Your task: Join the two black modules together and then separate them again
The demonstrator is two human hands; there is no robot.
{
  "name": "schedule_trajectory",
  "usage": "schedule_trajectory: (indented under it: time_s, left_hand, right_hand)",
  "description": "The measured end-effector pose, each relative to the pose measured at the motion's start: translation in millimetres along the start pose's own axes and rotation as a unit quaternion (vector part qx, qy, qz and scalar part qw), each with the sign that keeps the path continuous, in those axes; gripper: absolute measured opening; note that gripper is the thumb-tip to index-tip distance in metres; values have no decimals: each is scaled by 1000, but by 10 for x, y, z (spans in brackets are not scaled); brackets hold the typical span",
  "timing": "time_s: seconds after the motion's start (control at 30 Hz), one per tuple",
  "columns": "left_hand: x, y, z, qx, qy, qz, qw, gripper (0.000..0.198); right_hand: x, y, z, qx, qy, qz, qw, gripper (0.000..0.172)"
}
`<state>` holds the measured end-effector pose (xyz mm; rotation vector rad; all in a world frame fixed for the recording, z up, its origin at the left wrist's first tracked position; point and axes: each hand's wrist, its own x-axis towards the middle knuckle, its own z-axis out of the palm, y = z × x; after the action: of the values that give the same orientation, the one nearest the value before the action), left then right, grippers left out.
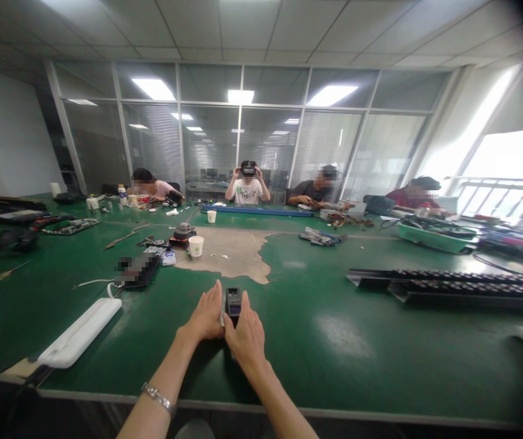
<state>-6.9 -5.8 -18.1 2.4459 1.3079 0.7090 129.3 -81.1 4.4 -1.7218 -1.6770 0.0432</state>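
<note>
Both my hands meet on the green table [334, 341] around a small dark box-shaped device [233, 303] standing upright. My left hand [207, 316] lies against its left side, fingers stretched forward and together. My right hand [246, 332] presses against its right side and back, fingers curled along it. A metal bracelet [158, 399] circles my left wrist. The lower part of the device is hidden between my hands.
A white flat power-strip-like case [81, 332] lies at front left with a cable. A paper cup [196, 246] and small parts stand beyond a worn patch [229, 253]. Long black rails [453, 286] lie right. Several people sit at the far side.
</note>
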Motion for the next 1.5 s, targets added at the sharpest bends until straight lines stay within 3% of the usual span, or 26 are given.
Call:
schedule_trajectory:
  time_s: [0.27, 0.43, 0.63, 0.87, 1.1, 1.2, 1.33, 1.5]
  left_hand:
    - [-174, 50, 19, 48, 13, -29, 998, 125]
    - [-133, 52, -9, 76, -21, -35, 996, 112]
    - [-129, 79, -26, 89, -25, -30, 995, 104]
    - [-155, 100, -48, 92, -22, -20, 995, 97]
    - [-166, 122, -91, 73, -28, -4, 997, 85]
    - [-168, 121, -93, 69, -24, -1, 997, 84]
    - [-160, 95, -79, 66, -25, -6, 997, 94]
    - [-152, 69, -63, 51, -21, -21, 998, 116]
  right_hand:
    - [210, 17, -274, 96, 46, 23, 994, 71]
    - [213, 440, -386, 96, 90, 15, 991, 69]
    - [47, 802, -251, 63, 66, 32, 995, 67]
    - [16, 829, -157, 8, 45, 28, 999, 69]
    - [3, 879, -100, -25, 90, -16, 995, 77]
    - [-7, 871, -104, -21, 81, -18, 996, 76]
    - [-9, 824, -158, -2, 54, 6, 999, 69]
    - [90, 573, -328, 69, 76, 45, 994, 69]
